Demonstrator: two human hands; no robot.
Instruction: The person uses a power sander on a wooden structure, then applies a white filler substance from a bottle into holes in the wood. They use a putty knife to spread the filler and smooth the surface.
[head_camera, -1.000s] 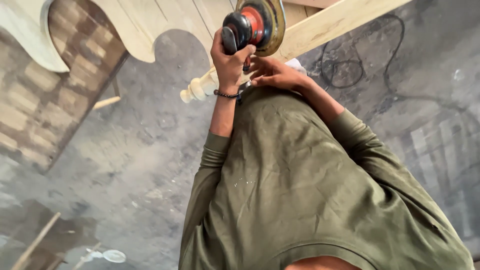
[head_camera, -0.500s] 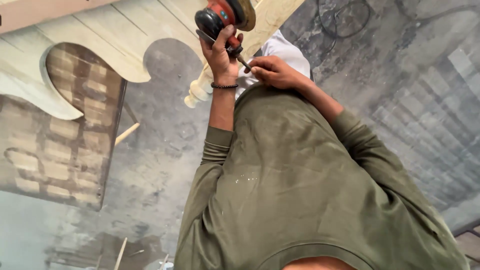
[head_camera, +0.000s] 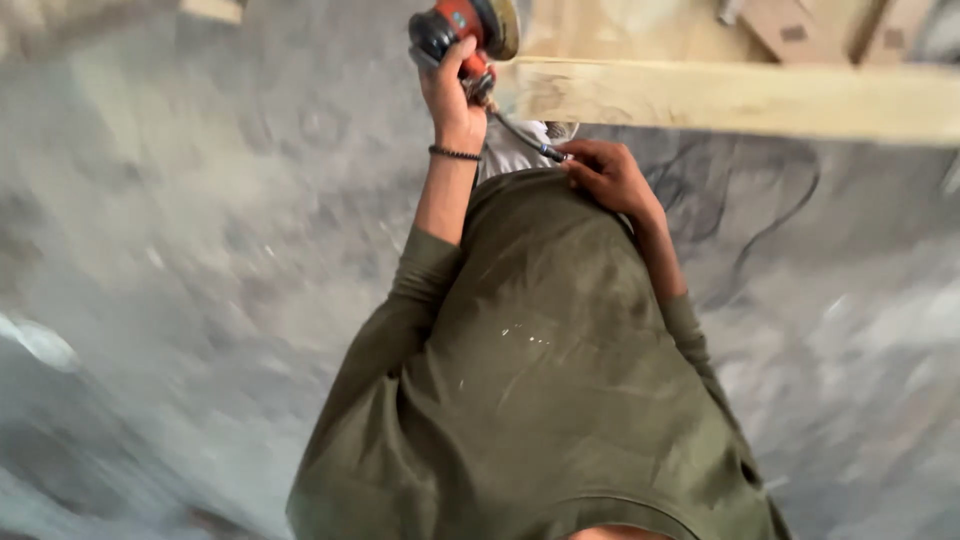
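Our left hand grips the orbital sander | right hand pinches its cable | wooden beam beside.

Motion blurs the floor; the sander is cut off above.

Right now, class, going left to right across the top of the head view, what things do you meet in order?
Left hand gripping the red and black sander → black cable → right hand → pale wooden beam.
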